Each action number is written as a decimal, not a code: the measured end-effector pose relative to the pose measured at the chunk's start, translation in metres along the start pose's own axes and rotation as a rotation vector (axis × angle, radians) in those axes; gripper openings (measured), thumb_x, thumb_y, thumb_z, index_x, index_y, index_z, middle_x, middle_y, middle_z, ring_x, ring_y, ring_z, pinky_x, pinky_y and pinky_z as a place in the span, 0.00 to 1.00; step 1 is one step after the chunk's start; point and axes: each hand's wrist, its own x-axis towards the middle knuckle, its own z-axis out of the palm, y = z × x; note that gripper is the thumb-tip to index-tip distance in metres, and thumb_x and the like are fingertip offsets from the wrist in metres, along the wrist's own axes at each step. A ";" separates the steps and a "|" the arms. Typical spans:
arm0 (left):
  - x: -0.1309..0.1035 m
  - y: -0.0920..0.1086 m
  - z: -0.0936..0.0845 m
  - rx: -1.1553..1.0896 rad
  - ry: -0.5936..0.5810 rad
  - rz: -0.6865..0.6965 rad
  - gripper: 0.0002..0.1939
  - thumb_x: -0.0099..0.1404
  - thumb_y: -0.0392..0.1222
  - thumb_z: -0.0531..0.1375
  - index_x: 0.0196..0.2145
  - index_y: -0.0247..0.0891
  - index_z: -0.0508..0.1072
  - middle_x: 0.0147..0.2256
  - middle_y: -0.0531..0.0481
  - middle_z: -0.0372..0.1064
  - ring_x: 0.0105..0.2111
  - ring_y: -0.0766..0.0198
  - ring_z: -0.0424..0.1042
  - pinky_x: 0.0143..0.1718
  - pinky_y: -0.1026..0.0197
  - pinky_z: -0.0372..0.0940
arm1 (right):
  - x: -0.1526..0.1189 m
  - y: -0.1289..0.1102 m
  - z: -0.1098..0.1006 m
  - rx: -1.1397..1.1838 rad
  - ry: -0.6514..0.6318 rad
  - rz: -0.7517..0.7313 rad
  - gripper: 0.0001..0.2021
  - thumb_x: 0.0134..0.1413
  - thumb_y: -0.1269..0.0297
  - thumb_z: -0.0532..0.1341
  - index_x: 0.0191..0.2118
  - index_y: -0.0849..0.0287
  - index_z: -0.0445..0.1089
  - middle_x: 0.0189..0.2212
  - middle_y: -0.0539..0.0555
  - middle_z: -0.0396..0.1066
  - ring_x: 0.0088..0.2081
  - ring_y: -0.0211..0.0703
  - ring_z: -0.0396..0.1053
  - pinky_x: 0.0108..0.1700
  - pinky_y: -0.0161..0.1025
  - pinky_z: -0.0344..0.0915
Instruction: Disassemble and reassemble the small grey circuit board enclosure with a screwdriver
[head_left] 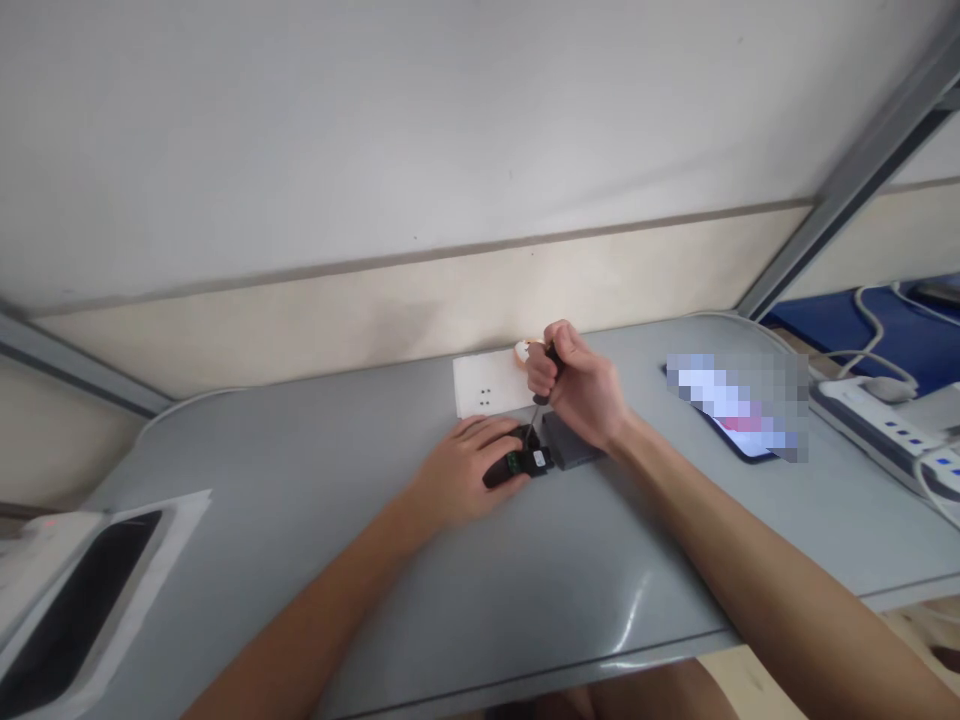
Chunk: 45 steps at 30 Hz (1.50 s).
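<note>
My left hand (472,468) is wrapped over a black, opened computer mouse (498,473) on the grey tabletop, its fingers and thumb on either side. A bit of green circuit board shows inside it. In my right fist (581,385) is a screwdriver (538,402), held nearly upright by its dark handle. The metal shaft points down into the mouse; its tip is too small to make out. Just right of the mouse, partly under my right hand, lies a dark grey flat box (570,445). Behind lies a white sheet (480,375) with several small black pieces on it.
A small white and orange item (521,350) sits at the sheet's back edge. To the right lie a phone (739,415) with a lit screen and a white power strip (892,430) with cables. A dark-screened device (82,610) rests at the left. The wall (405,310) closes the back.
</note>
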 end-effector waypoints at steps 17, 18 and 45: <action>0.001 -0.001 -0.001 0.014 0.007 0.019 0.10 0.70 0.46 0.63 0.46 0.42 0.77 0.55 0.44 0.75 0.56 0.54 0.74 0.62 0.46 0.66 | 0.002 0.004 -0.004 0.096 -0.023 -0.010 0.15 0.64 0.56 0.64 0.32 0.53 0.59 0.25 0.47 0.52 0.26 0.38 0.52 0.29 0.35 0.56; 0.001 -0.001 -0.001 0.015 0.007 0.018 0.10 0.70 0.45 0.63 0.46 0.42 0.77 0.55 0.44 0.75 0.56 0.54 0.74 0.62 0.46 0.66 | 0.002 0.003 -0.005 0.075 -0.014 -0.022 0.15 0.64 0.57 0.65 0.32 0.54 0.59 0.27 0.48 0.56 0.28 0.38 0.55 0.30 0.36 0.58; 0.001 -0.001 0.000 -0.012 0.030 0.011 0.08 0.69 0.44 0.64 0.45 0.42 0.77 0.54 0.45 0.75 0.53 0.55 0.75 0.58 0.48 0.68 | 0.003 0.002 -0.002 0.133 -0.024 0.037 0.13 0.68 0.50 0.57 0.38 0.52 0.64 0.26 0.48 0.53 0.26 0.39 0.51 0.29 0.38 0.57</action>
